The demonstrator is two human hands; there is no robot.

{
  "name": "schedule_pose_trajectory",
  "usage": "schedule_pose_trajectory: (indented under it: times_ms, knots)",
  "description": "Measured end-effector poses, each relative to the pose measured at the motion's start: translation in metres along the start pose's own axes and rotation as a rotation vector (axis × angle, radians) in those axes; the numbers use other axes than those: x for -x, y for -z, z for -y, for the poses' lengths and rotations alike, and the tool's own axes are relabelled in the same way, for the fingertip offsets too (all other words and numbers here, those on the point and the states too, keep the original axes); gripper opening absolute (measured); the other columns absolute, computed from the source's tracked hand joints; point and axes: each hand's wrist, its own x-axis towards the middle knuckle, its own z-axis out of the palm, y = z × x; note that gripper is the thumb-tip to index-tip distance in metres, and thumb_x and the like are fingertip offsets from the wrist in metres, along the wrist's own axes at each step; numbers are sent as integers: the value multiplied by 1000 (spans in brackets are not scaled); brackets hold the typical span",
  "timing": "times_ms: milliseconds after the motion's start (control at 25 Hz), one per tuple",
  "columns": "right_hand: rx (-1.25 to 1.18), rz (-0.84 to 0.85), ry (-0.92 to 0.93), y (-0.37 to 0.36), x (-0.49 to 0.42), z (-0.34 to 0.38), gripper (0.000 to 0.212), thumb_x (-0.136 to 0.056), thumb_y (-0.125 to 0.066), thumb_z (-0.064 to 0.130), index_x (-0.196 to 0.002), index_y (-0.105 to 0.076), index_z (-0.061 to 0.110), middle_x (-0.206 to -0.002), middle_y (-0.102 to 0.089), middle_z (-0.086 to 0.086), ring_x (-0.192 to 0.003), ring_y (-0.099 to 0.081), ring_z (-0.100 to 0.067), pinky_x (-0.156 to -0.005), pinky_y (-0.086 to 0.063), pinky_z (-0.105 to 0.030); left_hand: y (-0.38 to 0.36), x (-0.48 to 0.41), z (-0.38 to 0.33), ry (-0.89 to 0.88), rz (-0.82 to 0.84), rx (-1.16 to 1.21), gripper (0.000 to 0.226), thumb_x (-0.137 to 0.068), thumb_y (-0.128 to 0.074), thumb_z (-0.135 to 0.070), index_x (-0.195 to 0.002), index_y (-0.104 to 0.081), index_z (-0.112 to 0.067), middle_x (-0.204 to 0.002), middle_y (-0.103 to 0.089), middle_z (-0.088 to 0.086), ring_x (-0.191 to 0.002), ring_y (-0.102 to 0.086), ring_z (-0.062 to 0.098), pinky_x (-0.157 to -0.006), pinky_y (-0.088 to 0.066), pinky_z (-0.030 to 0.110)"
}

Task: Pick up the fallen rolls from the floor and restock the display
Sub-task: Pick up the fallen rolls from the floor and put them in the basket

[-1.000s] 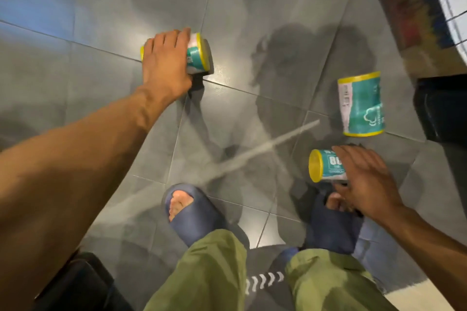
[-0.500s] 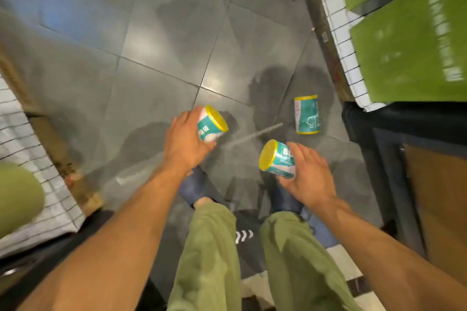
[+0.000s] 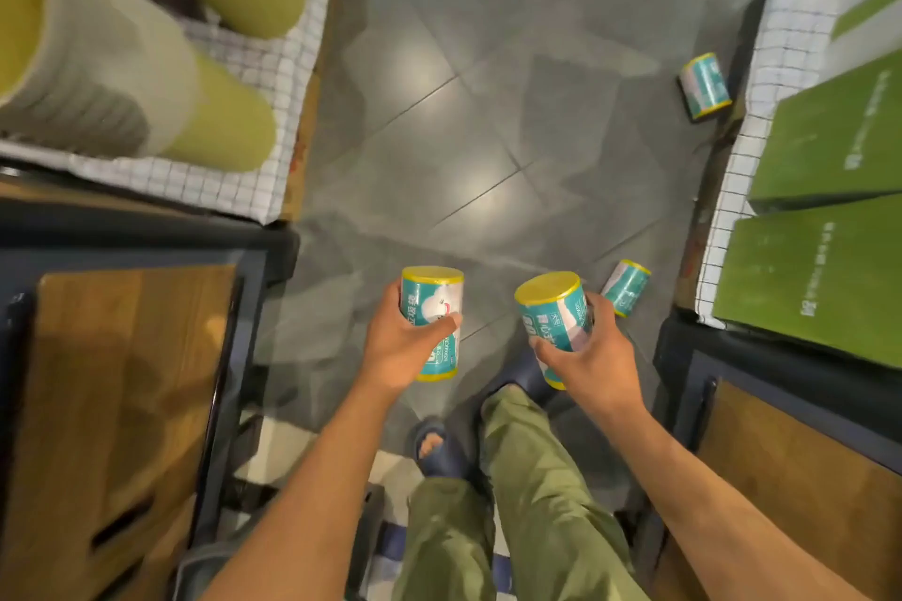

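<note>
At lower centre, the left hand [image 3: 398,347] and right hand [image 3: 593,356] each clamp around a roll [image 3: 432,322] (teal, yellow-capped). They look light and slick-wrapped, so gripping mid-body seems safest.

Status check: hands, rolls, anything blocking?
Left hand and right hand each grip a teal yellow-capped roll. Two rolls on grey tiled floor. Nothing blocking.

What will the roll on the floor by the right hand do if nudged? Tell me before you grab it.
The roll lying on the floor is a cylinder on its side on smooth, glossy tile, so it would probably roll away. Its shiny wrapper may be a little slippery. The right hand holds a matching roll one-handed, so it is likely light.
</note>
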Motion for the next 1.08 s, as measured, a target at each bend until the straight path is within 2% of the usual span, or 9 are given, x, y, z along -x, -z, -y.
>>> schedule_pose_trajectory:
  times_ms: [80,240,360,480,560,760,880,960,1080]
  knots:
    - [23,49,16,-10,26,13,70,-76,-88,32,-134,-49,26,-102,-61,11,-89,-59,-12,-77,-43,-27,23,34,28,73,-86,99,62,-71,-91,-30,-119,-52,-27,-105,-67,-12,-90,-69,5,-71,-55,24]
    - [53,166,107,-41,84,21,65,-75,-89,35,-126,-50,26,-98,-64,12,-86,-64,-9,-75,-47,-27,60,106,93,176,-211,304,50,-75,-89,-23,-111,-55,-19,-103,-68,-3,-89,-70,13,-74,-60,32]
    - [78,200,173,-66,142,15,60,-75,-89,35,-119,-49,30,-100,-64,13,-86,-63,-2,-76,-48,-27,83,169,153,193,-288,471,47,-76,-88,-18,-112,-58,-15,-102,-70,1,-86,-70,13,-75,-60,30]
    - [117,265,198,-93,215,-7,55,-75,-89,36,-115,-51,26,-99,-65,12,-89,-66,-12,-78,-51,-31,100,246,226,244,-363,613,56,-62,-92,-35,-108,-63,-20,-102,-74,3,-88,-73,18,-78,-62,39]
    - [156,322,195,-112,269,-26,54,-77,-88,34,-118,-55,21,-96,-66,12,-88,-68,-10,-71,-50,-28,108,300,277,288,-421,663,64,-55,-88,-46,-110,-64,-23,-101,-75,-1,-89,-74,16,-81,-62,43]
    - [337,508,221,-180,372,-61,45,-76,-89,31,-108,-59,20,-96,-70,6,-86,-71,-13,-72,-58,-34,125,405,401,400,-553,849,40,-80,-86,-14,-114,-65,-20,-103,-76,0,-83,-73,8,-64,-56,22]
    - [463,629,246,-232,405,-74,45,-77,-89,28,-109,-60,17,-93,-72,6,-77,-71,-3,-59,-51,-17,130,436,469,527,-648,956,40,-81,-85,-12,-115,-65,-14,-104,-77,6,-86,-75,17,-66,-59,29]
    - [542,716,270,-267,418,-79,48,-77,-90,28,-114,-61,17,-96,-73,3,-75,-70,0,-57,-50,-14,133,446,506,594,-727,1007,44,-79,-86,-11,-117,-64,-13,-105,-77,8,-93,-75,25,-71,-60,35]
    - [627,846,318,-320,435,-93,46,-79,-89,18,-114,-60,14,-91,-71,8,-65,-67,10,-52,-48,-9,131,453,560,625,-839,1095,48,-78,-87,-12,-119,-63,-15,-105,-77,4,-92,-75,20,-74,-60,32]
